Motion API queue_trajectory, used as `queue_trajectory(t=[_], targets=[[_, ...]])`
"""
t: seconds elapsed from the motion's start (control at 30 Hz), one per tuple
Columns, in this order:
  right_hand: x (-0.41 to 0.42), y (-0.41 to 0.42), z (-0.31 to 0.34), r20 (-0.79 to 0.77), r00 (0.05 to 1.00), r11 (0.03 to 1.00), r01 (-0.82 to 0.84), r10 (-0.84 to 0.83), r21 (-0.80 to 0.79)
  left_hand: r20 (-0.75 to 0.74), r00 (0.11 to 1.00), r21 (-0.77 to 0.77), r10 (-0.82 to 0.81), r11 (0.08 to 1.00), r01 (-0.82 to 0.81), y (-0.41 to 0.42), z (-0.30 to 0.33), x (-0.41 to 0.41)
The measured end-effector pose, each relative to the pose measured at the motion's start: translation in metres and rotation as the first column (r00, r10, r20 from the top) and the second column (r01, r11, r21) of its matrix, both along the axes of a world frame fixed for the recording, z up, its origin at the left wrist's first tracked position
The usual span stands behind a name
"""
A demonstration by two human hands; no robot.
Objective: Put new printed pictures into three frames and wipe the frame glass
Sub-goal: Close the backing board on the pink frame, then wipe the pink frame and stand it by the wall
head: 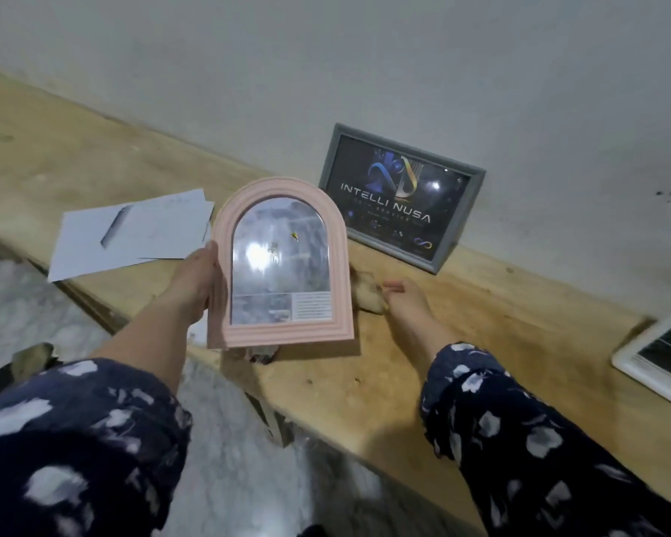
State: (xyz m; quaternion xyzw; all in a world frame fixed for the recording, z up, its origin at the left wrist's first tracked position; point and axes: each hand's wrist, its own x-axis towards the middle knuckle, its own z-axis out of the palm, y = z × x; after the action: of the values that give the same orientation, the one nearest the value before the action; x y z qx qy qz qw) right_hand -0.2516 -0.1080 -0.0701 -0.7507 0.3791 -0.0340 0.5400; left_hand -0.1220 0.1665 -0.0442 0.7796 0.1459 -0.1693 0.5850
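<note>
My left hand (194,281) grips the left edge of a pink arched frame (281,261), held upright above the wooden table's front edge, its glass facing me with a greyish picture inside. My right hand (405,304) lies low on the table to the right of the frame, fingers reaching to a crumpled tan cloth (367,294) partly hidden behind the frame; whether it grips the cloth is unclear. A grey rectangular frame (401,197) with a dark printed picture leans against the wall behind. A white frame (659,354) lies flat at the right edge, cut off.
Loose white paper sheets (132,232) lie on the wooden table (481,335) at the left, overhanging its front edge. A pale wall rises right behind the table. A marbled floor shows below the table's front edge.
</note>
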Motion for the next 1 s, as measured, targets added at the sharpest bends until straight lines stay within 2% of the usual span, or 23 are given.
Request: queue_trajectory(t=[0.07,0.17,0.27,0.33,0.4,0.43,0.5,0.57,0.63,0.7,0.87,0.93,1.0], targets=[[0.017,0.006,-0.014,-0.077,0.993,0.973,-0.106,0.092,-0.204,-0.003,0.996,0.037,0.091,0.995,-0.091,0.024,-0.005,0.006],[0.038,0.013,-0.032,-0.248,0.949,0.887,-0.277,0.193,-0.37,-0.01,0.991,0.134,0.135,0.982,-0.133,0.042,-0.019,0.008],[0.053,0.015,-0.039,-0.362,0.873,0.716,-0.479,0.326,-0.509,-0.037,0.988,0.146,0.151,0.979,-0.144,0.043,-0.038,0.004],[0.058,0.015,-0.048,-0.418,0.776,0.565,-0.631,0.473,-0.531,-0.07,0.986,0.154,0.15,0.978,-0.138,0.037,-0.048,0.0],[0.06,0.015,-0.055,-0.445,0.708,0.458,-0.699,0.548,-0.548,-0.091,0.984,0.151,0.15,0.979,-0.136,0.028,-0.053,-0.002],[0.058,0.015,-0.058,-0.434,0.718,0.436,-0.684,0.544,-0.585,-0.103,0.985,0.149,0.142,0.981,-0.126,0.023,-0.054,-0.002],[0.053,0.011,-0.063,-0.356,0.786,0.472,-0.597,0.506,-0.649,-0.109,0.989,0.142,0.099,0.986,-0.083,0.009,-0.057,-0.003],[0.044,0.0,-0.063,-0.245,0.867,0.61,-0.482,0.433,-0.629,-0.113,0.992,0.14,0.056,0.989,-0.04,-0.009,-0.059,-0.006],[0.033,-0.018,-0.059,-0.106,0.954,0.767,-0.288,0.28,-0.574,-0.111,0.994,0.141,0.001,0.99,0.015,-0.034,-0.06,-0.011],[0.022,-0.04,-0.049,-0.007,0.995,0.859,-0.094,0.104,-0.503,-0.108,0.992,0.159,-0.062,0.984,0.078,-0.063,-0.062,-0.017],[-0.006,-0.085,-0.032,0.09,0.986,0.94,0.159,-0.138,-0.301,-0.086,0.953,0.158,-0.29,0.941,0.3,-0.134,-0.076,-0.036],[-0.013,-0.091,-0.028,0.128,0.97,0.958,0.226,-0.205,-0.175,-0.084,0.951,0.152,-0.296,0.94,0.306,-0.149,-0.082,-0.043],[-0.022,-0.094,-0.029,0.121,0.971,0.964,0.223,-0.206,-0.149,-0.086,0.951,0.199,-0.297,0.93,0.308,-0.16,-0.088,-0.05]])
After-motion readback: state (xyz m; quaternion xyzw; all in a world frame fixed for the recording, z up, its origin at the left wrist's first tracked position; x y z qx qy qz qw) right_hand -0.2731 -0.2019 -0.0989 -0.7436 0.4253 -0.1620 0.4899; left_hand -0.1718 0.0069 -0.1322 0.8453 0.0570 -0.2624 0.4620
